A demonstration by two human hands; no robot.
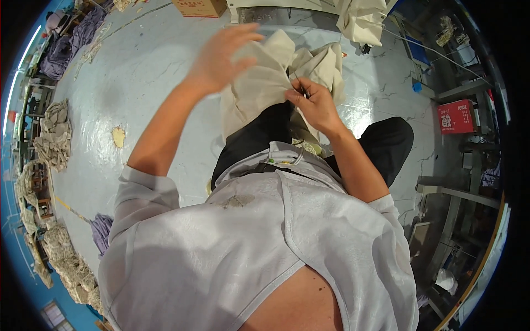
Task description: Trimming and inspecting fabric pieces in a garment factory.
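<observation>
A cream cloth piece [248, 96], perhaps a garment, is draped over my black-trousered leg [259, 129]. More of the same cloth bunches up on the right, beside my right hand. My left hand [223, 60] is raised over the cloth's left part, blurred by motion, its fingers spread and nothing seen in them. Thumb and forefinger of my right hand [317, 107] pinch together at an edge of the cloth near its middle. Something small and dark shows within that hand's curled fingers; its kind is too hidden to tell.
A white work table [284, 5] with cream fabric [361, 22] hanging off it stands ahead. A cardboard box [200, 6] is at its left. Fabric heaps [55, 135] line the left side. A red carton [457, 117] and metal frames [464, 193] are on the right.
</observation>
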